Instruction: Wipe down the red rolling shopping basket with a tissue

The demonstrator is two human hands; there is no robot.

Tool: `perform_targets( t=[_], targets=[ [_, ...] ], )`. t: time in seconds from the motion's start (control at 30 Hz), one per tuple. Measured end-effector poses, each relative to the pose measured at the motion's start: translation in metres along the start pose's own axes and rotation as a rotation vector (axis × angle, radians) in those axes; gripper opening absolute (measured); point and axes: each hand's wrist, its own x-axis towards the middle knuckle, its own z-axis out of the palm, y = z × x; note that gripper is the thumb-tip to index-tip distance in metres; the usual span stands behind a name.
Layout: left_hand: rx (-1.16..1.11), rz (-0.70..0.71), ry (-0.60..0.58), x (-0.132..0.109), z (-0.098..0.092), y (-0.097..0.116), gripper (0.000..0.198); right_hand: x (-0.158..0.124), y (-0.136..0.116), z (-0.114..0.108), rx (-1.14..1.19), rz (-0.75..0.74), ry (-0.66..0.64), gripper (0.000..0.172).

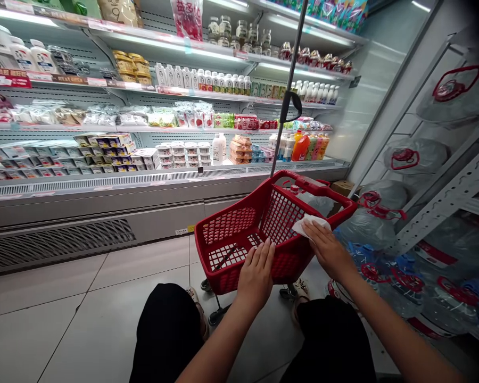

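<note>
Black-clad knees (165, 324), left fingers (258, 258) outstretched on red cart (291, 261), right fingers (318, 234) clamped on white tissue (302, 223)

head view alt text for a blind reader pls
A person's right hand holds a white wipe against a red shopping cart, the left hand on its near side. Beyond stands a stocked refrigerated display, with large clear bottles at right.

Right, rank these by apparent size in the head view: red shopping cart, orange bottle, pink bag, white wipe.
1. Red shopping cart
2. Pink bag, cut off by the top edge
3. White wipe and orange bottle, unranked: they look close, and fingers cover part of the wipe, which is nearer the camera.
</note>
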Motion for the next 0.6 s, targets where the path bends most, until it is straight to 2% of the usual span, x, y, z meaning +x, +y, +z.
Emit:
perform_targets(
  t=[0.1,0.3,0.37,0.47,0.6],
  targets=[
    [0.018,-0.006,0.006,-0.002,-0.001,-0.001,0.077,0.003,-0.007,0.007,0.008,0.033,0.010,0.061],
    [0.029,-0.016,0.021,-0.002,0.004,0.002,0.076,0.005,-0.082,0.032,0.106,-0.061,-0.012,0.063],
    [0.020,-0.010,0.021,-0.002,0.005,0.002,0.074,0.003,-0.092,0.032,0.132,-0.103,-0.033,0.063],
    [-0.006,0.022,0.010,-0.001,0.001,-0.003,0.072,-0.001,-0.068,0.021,0.114,-0.132,-0.055,0.063],
    [-0.039,-0.003,-0.017,-0.003,-0.006,-0.010,0.071,-0.002,-0.014,0.005,0.012,0.016,0.007,0.061]
  ],
)
